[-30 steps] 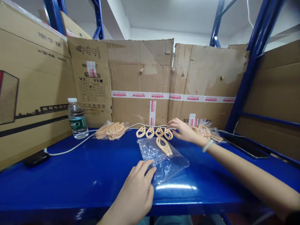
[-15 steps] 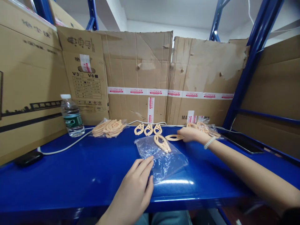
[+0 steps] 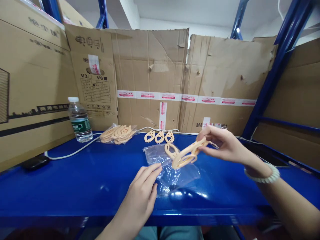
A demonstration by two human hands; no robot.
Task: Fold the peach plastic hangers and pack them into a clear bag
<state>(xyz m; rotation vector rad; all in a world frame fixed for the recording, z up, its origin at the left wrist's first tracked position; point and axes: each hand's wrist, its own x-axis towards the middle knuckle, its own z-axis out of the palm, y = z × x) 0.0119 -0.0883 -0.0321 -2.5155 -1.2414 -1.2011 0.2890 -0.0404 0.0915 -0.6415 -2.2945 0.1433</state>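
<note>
My right hand (image 3: 223,143) pinches a beige plastic hanger-shaped piece (image 3: 188,154) and holds it in the air over a clear plastic bag (image 3: 172,168). My left hand (image 3: 142,196) rests on the blue shelf top (image 3: 75,180) with its fingertips on the bag's near left corner. Another beige piece (image 3: 170,150) lies on or in the bag. Behind the bag, three more beige pieces (image 3: 159,136) lie in a row.
A packed bag of beige pieces (image 3: 118,132) lies at the back left, beside a water bottle (image 3: 80,120). A white cable (image 3: 72,151) and a black device (image 3: 35,162) sit at the left. Cardboard boxes (image 3: 150,76) wall the back; blue rack posts (image 3: 272,66) rise at the right.
My right hand took a beige piece from the back row, which went from several to three, lifted it and brought it toward me over the bag. My left hand stayed on the bag.
</note>
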